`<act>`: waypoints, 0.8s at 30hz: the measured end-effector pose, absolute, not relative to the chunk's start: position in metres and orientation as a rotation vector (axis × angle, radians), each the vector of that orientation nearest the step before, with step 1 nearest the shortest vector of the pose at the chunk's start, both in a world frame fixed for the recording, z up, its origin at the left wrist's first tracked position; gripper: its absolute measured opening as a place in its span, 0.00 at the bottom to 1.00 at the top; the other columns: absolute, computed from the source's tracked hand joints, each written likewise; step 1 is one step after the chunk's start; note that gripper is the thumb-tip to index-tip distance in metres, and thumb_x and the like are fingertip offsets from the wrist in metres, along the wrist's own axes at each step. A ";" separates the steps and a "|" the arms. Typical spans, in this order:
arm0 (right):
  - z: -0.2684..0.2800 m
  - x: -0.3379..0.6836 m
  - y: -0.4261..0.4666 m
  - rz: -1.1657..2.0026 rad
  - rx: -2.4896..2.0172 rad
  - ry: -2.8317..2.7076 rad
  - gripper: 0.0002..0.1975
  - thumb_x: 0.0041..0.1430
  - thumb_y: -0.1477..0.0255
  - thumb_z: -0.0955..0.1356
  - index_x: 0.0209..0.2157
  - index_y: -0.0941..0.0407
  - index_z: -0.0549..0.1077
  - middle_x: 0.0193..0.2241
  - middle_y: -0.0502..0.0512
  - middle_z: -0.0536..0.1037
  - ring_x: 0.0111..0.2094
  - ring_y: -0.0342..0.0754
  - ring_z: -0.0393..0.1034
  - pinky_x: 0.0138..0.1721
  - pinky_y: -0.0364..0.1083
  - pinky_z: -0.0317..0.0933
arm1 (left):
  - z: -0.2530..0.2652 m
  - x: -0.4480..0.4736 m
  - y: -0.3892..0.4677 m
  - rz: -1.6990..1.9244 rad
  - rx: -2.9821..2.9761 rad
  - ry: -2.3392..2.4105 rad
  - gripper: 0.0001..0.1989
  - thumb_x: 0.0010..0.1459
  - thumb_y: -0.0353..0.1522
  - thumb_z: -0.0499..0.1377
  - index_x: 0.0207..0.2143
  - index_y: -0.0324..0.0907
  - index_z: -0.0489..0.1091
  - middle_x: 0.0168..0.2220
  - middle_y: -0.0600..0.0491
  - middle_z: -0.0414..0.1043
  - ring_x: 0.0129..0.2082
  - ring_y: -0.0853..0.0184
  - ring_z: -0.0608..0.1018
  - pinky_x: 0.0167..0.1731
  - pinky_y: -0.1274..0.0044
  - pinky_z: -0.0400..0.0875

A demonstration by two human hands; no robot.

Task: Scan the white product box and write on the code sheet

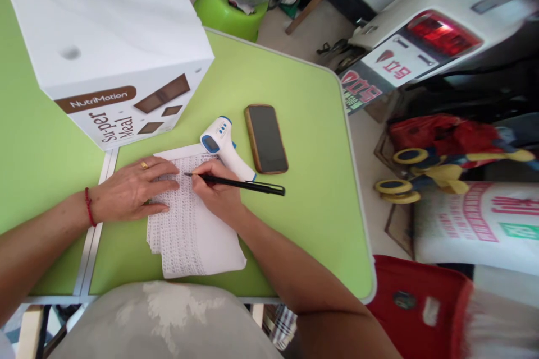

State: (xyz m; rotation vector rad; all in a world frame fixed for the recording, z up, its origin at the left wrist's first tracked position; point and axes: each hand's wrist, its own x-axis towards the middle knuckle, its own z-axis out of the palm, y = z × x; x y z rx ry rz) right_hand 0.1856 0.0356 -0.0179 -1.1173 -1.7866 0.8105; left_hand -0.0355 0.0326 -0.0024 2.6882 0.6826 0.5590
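Sheets of paper [219, 244] covered partly with rows of handwriting lie on the green table. My left hand [135, 188] rests flat on their left side, fingers stretched out, a ring on one finger and a red bracelet at the wrist. A black pen [244, 182] is pinched in my right hand [219, 188], its tip at the written rows near the middle of the paper. Just beyond the right hand lies a white and blue infrared thermometer [229, 146], its handle partly behind that hand.
A smartphone [266, 139] in a brown-edged case lies right of the thermometer. The large white box [118, 39] stands at the back left of the folding table [311, 123]. Beyond the right edge are a white scooter [438, 28], a printed sack [475, 227] and a red container [421, 303].
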 end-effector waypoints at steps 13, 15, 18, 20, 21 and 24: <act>-0.019 0.185 0.033 0.770 -1.172 -1.887 0.04 0.53 0.76 0.65 0.27 0.54 0.68 0.20 0.45 0.70 0.22 0.40 0.63 0.25 0.41 0.58 | -0.004 -0.036 0.033 0.548 2.665 0.690 0.18 0.67 0.39 0.52 0.50 0.35 0.68 0.54 0.37 0.66 0.55 0.52 0.69 0.56 0.58 0.66; -0.019 0.185 0.033 0.765 -1.150 -1.887 0.04 0.53 0.77 0.64 0.26 0.54 0.68 0.20 0.45 0.70 0.22 0.39 0.63 0.24 0.41 0.58 | -0.004 -0.037 0.033 0.545 2.665 0.691 0.18 0.67 0.39 0.52 0.50 0.35 0.68 0.54 0.37 0.66 0.55 0.52 0.69 0.56 0.58 0.66; -0.020 0.184 0.034 0.758 -1.130 -1.878 0.05 0.51 0.78 0.64 0.25 0.54 0.67 0.19 0.44 0.70 0.21 0.39 0.62 0.23 0.40 0.57 | -0.003 -0.037 0.033 0.544 2.663 0.695 0.18 0.67 0.39 0.52 0.50 0.35 0.68 0.54 0.38 0.66 0.55 0.52 0.69 0.55 0.58 0.66; -0.021 0.184 0.035 0.758 -1.131 -1.858 0.05 0.52 0.77 0.65 0.25 0.54 0.67 0.20 0.45 0.70 0.21 0.39 0.63 0.23 0.41 0.57 | -0.003 -0.037 0.033 0.544 2.665 0.692 0.17 0.67 0.39 0.52 0.50 0.35 0.68 0.54 0.38 0.66 0.55 0.52 0.69 0.56 0.58 0.66; -0.021 0.184 0.035 0.757 -1.133 -1.844 0.05 0.52 0.77 0.64 0.25 0.54 0.67 0.20 0.45 0.70 0.21 0.39 0.63 0.23 0.41 0.57 | -0.003 -0.037 0.033 0.544 2.665 0.691 0.18 0.67 0.39 0.52 0.50 0.35 0.68 0.54 0.38 0.66 0.55 0.52 0.69 0.56 0.58 0.66; -0.020 0.183 0.035 0.754 -1.148 -1.834 0.04 0.53 0.76 0.64 0.26 0.54 0.67 0.20 0.46 0.69 0.21 0.40 0.62 0.24 0.42 0.58 | -0.003 -0.037 0.033 0.536 2.659 0.694 0.18 0.67 0.39 0.53 0.50 0.35 0.68 0.55 0.37 0.65 0.56 0.52 0.68 0.56 0.58 0.65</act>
